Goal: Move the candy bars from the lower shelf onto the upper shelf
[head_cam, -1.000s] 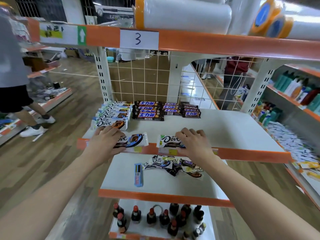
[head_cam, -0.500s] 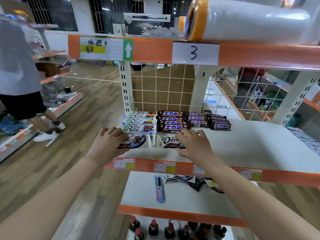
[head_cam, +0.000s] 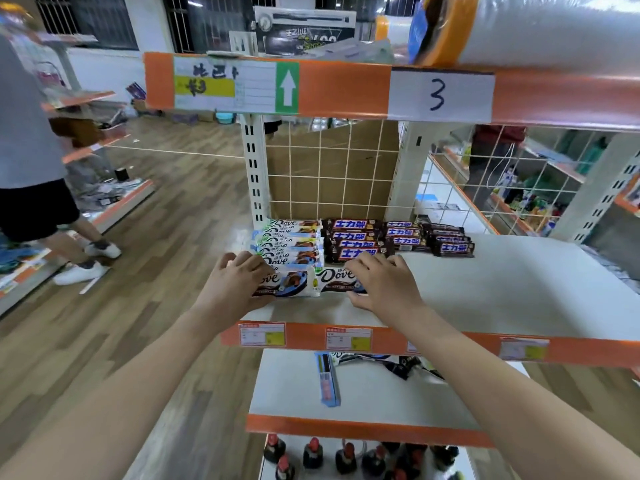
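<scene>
On the upper shelf point(head_cam: 519, 292), my left hand point(head_cam: 235, 282) rests on a white Dove bar point(head_cam: 291, 282), fingers curled over its left end. My right hand point(head_cam: 384, 282) holds a second Dove bar point(head_cam: 334, 280) beside it, fingers over its right end. Both bars lie flat just in front of a row of Dove bars point(head_cam: 291, 242). Dark Snickers bars point(head_cam: 360, 239) are lined up to the right of that row. On the lower shelf point(head_cam: 381, 396), a few candy bars point(head_cam: 401, 362) peek out under the upper shelf's orange edge.
A blue flat pack point(head_cam: 327, 379) lies on the lower shelf. Red-capped bottles point(head_cam: 346, 457) stand on the bottom shelf. A top shelf marked 3 point(head_cam: 440, 95) carries large plastic-film rolls point(head_cam: 540, 26). A person point(head_cam: 34, 161) stands on the wood floor at left.
Both hands have pushed the two Dove bars from the shelf's front edge back toward the row of Dove bars. My view has lifted and moved closer.
</scene>
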